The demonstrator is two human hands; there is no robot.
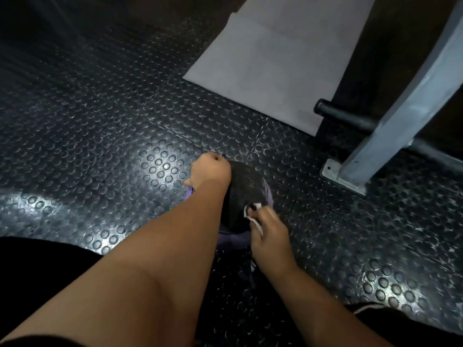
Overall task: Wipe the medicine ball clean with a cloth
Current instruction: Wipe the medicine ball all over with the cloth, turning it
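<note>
floor (100,121): black rubber, raised round studs, glossy where the light hits, scuffed with pale marks.

left hand (210,171): on the far-left top of the ball (245,186). grip is closed over the ball, fingers curled down its far side, tips hidden, thumb out to the left. looks like a steadying hold.

ball: sits on the floor, centre of view, between the two forearms. round, matte black on top, purple showing low down on the left, right and near sides. faint print on the black part, too blurred to read. can't tell whether the purple is part of the ball or something under it.

cloth (256,225): small, white, thin, crumpled. pressed to the ball's near-right flank.

right hand (270,234): grip is narrow, fingers pinched on the cloth, pushing it onto the surface.

step, my read: mid-wipe, working the near-right side. can't judge how much is already clean. next move calls for sweeping the cloth across the top, then rolling the ball with the left hand to expose the underside. round on smooth studs, so it'll want to roll off if the left lets go.

far right: flat grey mat (270,58), matte. right of it a grey painted steel post (400,108), square section, bolted base plate (333,171), black round bar (345,117) through it.
</note>
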